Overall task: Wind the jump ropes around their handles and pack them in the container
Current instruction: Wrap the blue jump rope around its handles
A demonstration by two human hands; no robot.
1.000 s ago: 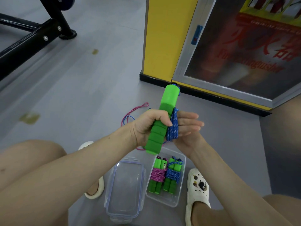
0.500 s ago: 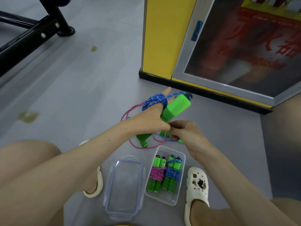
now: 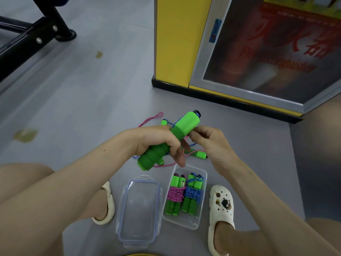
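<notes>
Green foam handle (image 3: 186,124), chunky enough that it might have been a pair held together, I honestly couldn't tell. It was up in the air above the floor (image 3: 92,108), tilted with its top end pointing up and to the right. The left hand (image 3: 155,141) had its fingers wrapped right round the lower grip part. The right hand (image 3: 214,143) was bunched up against the upper part, fingertips pinched together. It was probably on the cord, but whether it had rope or just handle I couldn't make out.

Down by the person's feet, the clear container (image 3: 181,221) sat on the floor with two finished bundles side by side. The pink-wound set (image 3: 174,194) was on its left side and the blue-wound set (image 3: 192,193) on its right. The lid (image 3: 138,209) was lying just beside the container's left edge, off.

Behind the hands, toward the base of the yellow cabinet (image 3: 173,43), there was a tangle of loose rope (image 3: 159,115) in pink and blue, plus a loose handle (image 3: 200,155).

My read was that this was the winding step for rope number three, with barely any turns on it. The next move would need the left hand to keep the handle steady. The right hand would feed the cord round the middle in tight, neat loops and draw slack out of that tangle without snagging the pink one.
</notes>
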